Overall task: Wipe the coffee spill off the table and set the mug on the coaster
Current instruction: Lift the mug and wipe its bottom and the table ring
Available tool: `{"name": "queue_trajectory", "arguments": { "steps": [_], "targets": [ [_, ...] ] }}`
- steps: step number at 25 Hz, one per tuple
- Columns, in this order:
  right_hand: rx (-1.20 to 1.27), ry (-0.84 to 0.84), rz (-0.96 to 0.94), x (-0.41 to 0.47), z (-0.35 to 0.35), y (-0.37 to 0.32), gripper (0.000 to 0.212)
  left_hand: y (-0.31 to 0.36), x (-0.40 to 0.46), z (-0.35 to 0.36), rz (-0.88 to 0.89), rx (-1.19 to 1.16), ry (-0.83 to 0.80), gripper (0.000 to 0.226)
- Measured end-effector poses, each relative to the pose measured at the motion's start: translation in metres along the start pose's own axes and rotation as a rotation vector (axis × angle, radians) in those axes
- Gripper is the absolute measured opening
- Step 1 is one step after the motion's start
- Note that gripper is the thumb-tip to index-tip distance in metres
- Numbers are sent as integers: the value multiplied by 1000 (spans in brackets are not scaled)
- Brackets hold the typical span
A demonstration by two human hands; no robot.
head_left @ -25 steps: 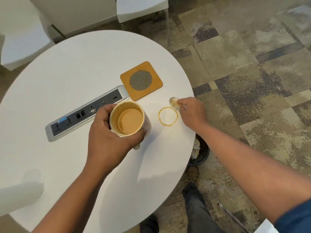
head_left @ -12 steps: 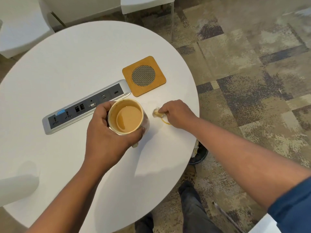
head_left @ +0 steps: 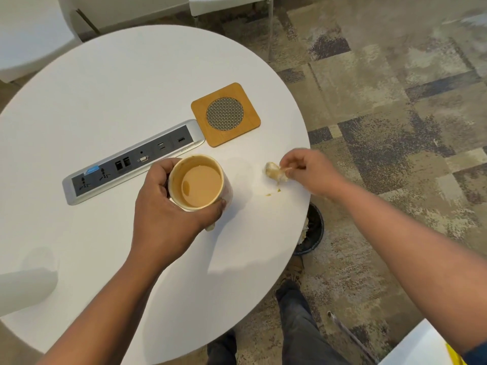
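My left hand [head_left: 168,214] grips a white mug [head_left: 199,183] of milky coffee by its side, held just above the round white table [head_left: 118,88]. My right hand [head_left: 308,172] pinches a small wadded, coffee-stained tissue [head_left: 274,171] near the table's right edge. A few small coffee spots [head_left: 271,193] and a faint smear lie on the table below the tissue. The square wooden coaster [head_left: 225,114] with a round mesh centre lies flat beyond the mug, with nothing on it.
A silver power and data strip [head_left: 131,160] is set in the table left of the coaster, close to the mug. A dark bin [head_left: 313,227] with white paper sits on the carpet under the table's right edge. White chairs stand at the back.
The ring-shaped coffee stain has been wiped to a few spots. My right hand swept left over it with the tissue, then drew back right. The mug stays in my left hand.
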State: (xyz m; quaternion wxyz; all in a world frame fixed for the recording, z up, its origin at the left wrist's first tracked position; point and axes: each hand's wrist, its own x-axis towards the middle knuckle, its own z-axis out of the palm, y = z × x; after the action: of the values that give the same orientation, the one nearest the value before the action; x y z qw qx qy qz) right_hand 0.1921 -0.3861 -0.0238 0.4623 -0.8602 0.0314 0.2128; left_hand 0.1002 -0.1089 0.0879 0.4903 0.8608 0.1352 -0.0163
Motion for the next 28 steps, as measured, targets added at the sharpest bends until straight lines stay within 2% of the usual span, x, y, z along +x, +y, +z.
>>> {"name": "queue_trajectory", "arguments": {
  "steps": [2,4,8,11,15,19,22,28],
  "targets": [
    [224,66,50,11,-5,1,21,-1,-1,0,-14,-8,0,82],
    [223,81,71,24,-3,0,19,-2,-1,0,-17,-8,-2,83],
    [-67,144,62,35,8,-2,22,-3,-2,1,-20,-1,7,83],
    [-218,200,-71,31,14,-1,26,-4,-1,3,-28,-6,8,82],
    [-377,176,-281,24,22,12,27,-3,-1,4,-24,-2,14,82],
    [-573,122,-332,19,25,22,34,-3,-1,5,-22,-5,9,82],
    [-631,182,-403,25,25,19,20,-4,-2,5,-22,-5,11,82],
    [-706,98,-383,43,13,-5,14,-9,-2,4,-22,-1,13,83]
  ]
}}
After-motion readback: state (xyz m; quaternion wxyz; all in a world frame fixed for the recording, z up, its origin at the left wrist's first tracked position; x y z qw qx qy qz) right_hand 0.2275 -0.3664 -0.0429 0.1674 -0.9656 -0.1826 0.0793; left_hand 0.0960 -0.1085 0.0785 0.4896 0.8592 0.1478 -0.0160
